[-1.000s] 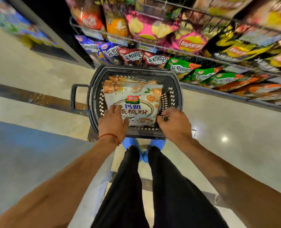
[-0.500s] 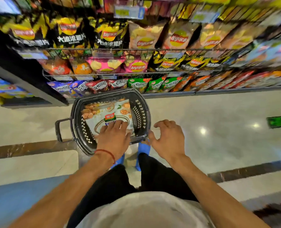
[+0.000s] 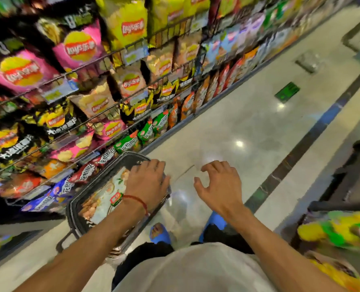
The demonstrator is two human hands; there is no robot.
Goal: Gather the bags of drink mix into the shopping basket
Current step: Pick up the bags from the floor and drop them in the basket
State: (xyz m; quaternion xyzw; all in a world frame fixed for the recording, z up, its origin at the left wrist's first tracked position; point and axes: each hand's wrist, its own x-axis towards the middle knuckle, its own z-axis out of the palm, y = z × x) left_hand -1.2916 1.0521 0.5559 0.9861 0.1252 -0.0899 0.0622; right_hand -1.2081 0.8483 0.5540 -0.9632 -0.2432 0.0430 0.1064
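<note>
A black shopping basket (image 3: 84,199) sits on the floor at lower left. Inside it lies a white drink mix bag (image 3: 103,202) with nut pictures and a red logo. My left hand (image 3: 147,184), a red string on its wrist, hovers over the basket's far end with fingers spread, holding nothing; whether it touches the rim I cannot tell. My right hand (image 3: 219,190) is in the air to the right of the basket, over bare floor, fingers curled and apart, empty. The view is tilted and blurred.
Wire shelves full of chip bags (image 3: 80,47) run along the left, close behind the basket. A shiny tiled aisle floor (image 3: 248,127) stretches to the right, with a dark stripe. A display with yellow and green packs (image 3: 339,232) stands at lower right. Blue shoes (image 3: 160,234) show below.
My view has swung right and tilted. My right hand has come off the basket rim and moved right, into the air. My left hand has slid from the bag toward the basket's far end.
</note>
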